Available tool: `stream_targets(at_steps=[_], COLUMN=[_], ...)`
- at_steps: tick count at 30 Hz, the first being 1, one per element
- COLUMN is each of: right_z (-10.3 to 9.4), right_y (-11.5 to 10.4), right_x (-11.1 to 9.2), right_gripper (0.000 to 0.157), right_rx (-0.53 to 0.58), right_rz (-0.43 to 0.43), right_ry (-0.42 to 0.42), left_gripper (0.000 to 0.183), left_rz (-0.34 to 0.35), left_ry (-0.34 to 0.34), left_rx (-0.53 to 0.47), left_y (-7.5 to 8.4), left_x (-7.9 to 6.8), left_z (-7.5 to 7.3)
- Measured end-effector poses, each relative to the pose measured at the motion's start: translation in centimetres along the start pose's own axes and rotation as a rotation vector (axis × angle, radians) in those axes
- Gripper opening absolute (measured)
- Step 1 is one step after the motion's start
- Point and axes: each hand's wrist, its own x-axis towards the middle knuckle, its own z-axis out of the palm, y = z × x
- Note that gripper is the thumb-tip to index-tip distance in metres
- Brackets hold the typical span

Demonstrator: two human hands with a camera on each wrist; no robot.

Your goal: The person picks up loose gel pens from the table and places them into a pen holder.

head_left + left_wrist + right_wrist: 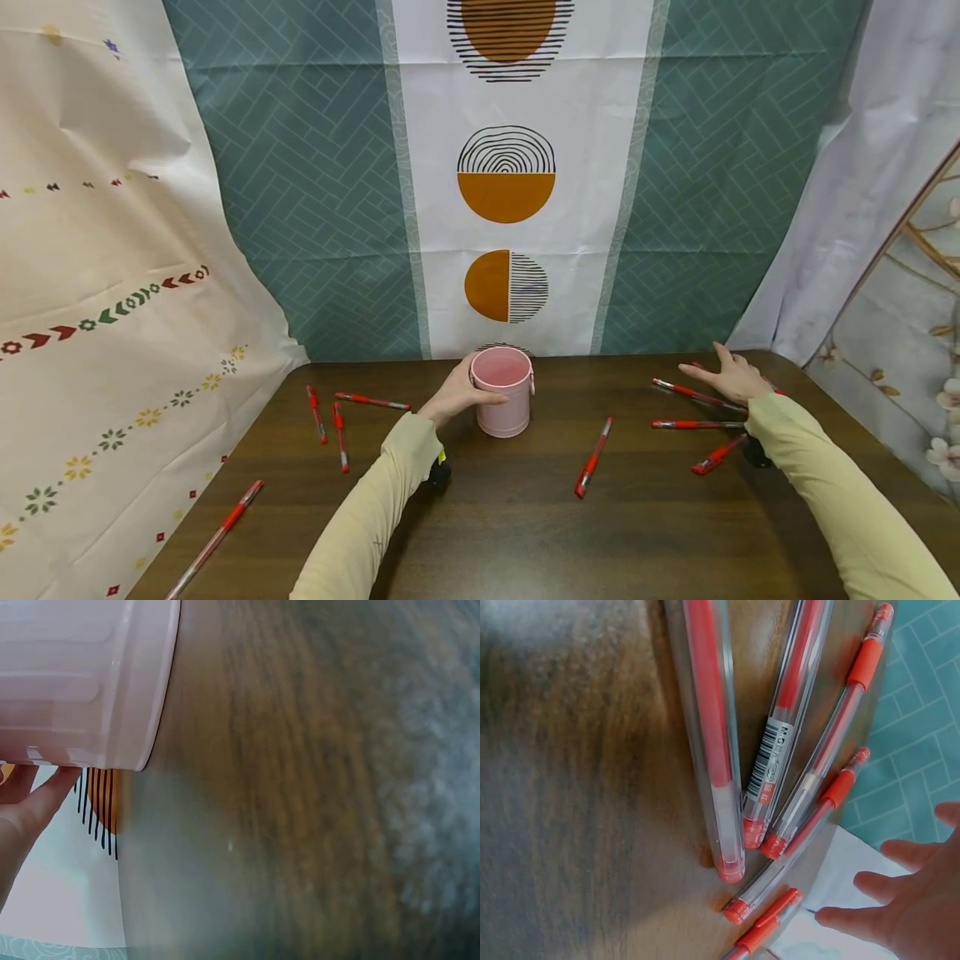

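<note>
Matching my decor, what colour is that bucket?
The bucket is light pink; the head view shows it best.

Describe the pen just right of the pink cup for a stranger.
On the brown table, the left hand holds a pink cup. The red pen lies to the cup's right, slanted and alone, apart from the pens clustered by the right hand.

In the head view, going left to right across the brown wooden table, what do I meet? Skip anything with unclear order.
Slim red-and-clear plastic pen at near left, second red-and-clear pen farther back, pair of similar pens, person's left hand, pink cylindrical bucket, lone slanted red-and-clear pen, person's right hand.
</note>
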Motion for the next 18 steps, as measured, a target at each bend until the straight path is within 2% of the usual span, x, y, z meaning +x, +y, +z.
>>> stream_targets(at_steps=[3, 7, 10, 18], right_z=[0.0, 0.2, 0.3, -0.1], right_y=[0.2, 0.6, 0.9, 1.4], right_x=[0.0, 0.4, 0.5, 0.4], right_gripper=[0.100, 0.100, 0.100, 0.101], right_rx=[0.007, -0.001, -0.023, -0.035], right_rz=[0.005, -0.018, -0.028, -0.022], right_ry=[-0.009, -0.012, -0.014, -0.027], left_gripper=[0.083, 0.081, 0.080, 0.081], left_rz=[0.006, -0.014, -0.026, -0.002], left_ry=[-0.020, 0.008, 0.029, 0.022], left_rx=[0.009, 0.042, 0.054, 0.046], left_y=[1.1, 1.8, 1.8, 1.4], left_x=[-0.4, -0.9, -1.0, -0.8], left_z=[0.0, 0.0, 0.0, 0.0])
